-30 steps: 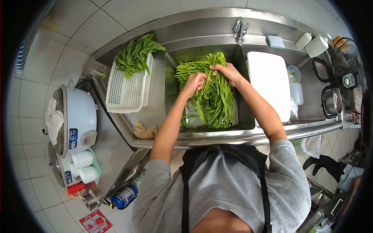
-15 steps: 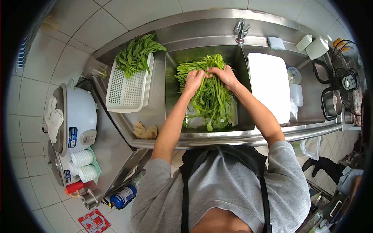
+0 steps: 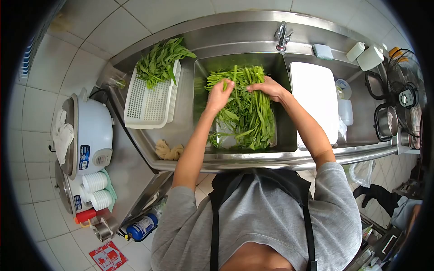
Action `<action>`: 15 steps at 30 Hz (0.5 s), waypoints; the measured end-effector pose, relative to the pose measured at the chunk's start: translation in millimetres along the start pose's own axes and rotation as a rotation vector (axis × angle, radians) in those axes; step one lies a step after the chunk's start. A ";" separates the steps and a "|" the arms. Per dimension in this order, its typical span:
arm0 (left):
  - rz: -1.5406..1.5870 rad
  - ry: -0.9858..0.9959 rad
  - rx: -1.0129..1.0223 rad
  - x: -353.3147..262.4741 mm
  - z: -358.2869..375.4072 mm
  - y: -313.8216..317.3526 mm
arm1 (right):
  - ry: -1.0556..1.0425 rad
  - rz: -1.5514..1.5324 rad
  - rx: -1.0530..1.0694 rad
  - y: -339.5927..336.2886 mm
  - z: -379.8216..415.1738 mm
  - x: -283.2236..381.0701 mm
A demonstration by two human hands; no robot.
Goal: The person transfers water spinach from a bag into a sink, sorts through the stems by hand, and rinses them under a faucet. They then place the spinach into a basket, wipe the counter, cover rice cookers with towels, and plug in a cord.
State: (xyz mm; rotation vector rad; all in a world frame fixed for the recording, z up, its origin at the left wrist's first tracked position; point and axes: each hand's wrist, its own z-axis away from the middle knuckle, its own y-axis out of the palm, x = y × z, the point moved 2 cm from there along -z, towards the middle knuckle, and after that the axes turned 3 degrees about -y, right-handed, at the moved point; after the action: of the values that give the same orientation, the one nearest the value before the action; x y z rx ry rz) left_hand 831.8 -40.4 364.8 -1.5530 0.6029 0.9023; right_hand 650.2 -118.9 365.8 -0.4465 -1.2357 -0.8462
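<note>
Tiled kitchen, steel sink (image 3: 199, 113): leafy greens (image 3: 246, 113) heaped in basin under tap (image 3: 282, 36). Left hand (image 3: 220, 95) and right hand (image 3: 270, 87) clamp stems at far edge. Step judged: rinsing, sorting. Next calls for lifting bunch clear toward white basket (image 3: 149, 101).

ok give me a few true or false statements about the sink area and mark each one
1. Both hands are in the greens in the sink basin. True: the left hand and right hand rest on the long green stalks in the sink.
2. The white basket is bare. False: the white basket holds leafy greens at its far end.
3. The tap is running. False: no water shows under the tap.
4. A white cutting board lies over the right-hand basin. True: the white cutting board is there.
5. A rice cooker stands to the left. True: the rice cooker.
</note>
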 end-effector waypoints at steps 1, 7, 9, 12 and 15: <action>-0.008 0.022 -0.056 8.4 0.7 -6.2 | 0.013 0.030 -0.009 -11.2 -3.3 -7.7; -0.421 -0.192 0.308 65.7 30.0 -9.2 | 0.056 -0.101 -0.054 -60.6 -3.8 -26.8; -0.450 -0.298 0.379 56.6 35.0 5.5 | 0.060 -0.159 -0.052 -59.7 -0.9 -22.8; -0.240 -0.072 0.310 37.8 38.5 42.9 | 0.026 -0.182 -0.021 -50.5 2.5 -13.4; -0.119 -0.048 0.252 3.6 33.0 63.3 | 0.022 -0.267 0.011 -33.0 1.8 -11.3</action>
State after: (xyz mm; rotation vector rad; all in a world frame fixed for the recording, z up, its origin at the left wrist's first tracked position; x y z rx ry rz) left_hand 776.5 -19.5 324.7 -1.3226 0.5610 0.7411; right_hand 622.8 -134.8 351.1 -0.2652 -1.2967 -1.0667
